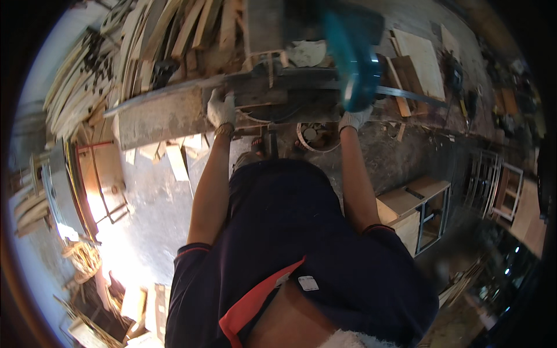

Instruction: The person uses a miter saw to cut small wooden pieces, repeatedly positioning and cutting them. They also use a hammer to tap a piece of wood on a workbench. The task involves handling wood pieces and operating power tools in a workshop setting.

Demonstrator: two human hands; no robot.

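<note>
A long thin metal bar [154,95] runs across the workbench, its right part passing behind a power saw. My left hand [221,111], in a whitish work glove, has its fingers closed over the bar at the bench's front edge. The saw has a teal housing [355,66], slightly blurred, which stands in front of the bar right of centre. My right hand [355,119], gloved too, is at the lower end of that housing. Its fingers are mostly hidden there, so I cannot tell what they grip.
Wooden strips [191,29] are stacked behind the bench [156,123] at the far left. Pale boards [419,61] lie at the far right. Offcuts [176,159] litter the floor below the bench, near a round bucket-like container [316,148]. A wooden cabinet [415,203] stands to my right.
</note>
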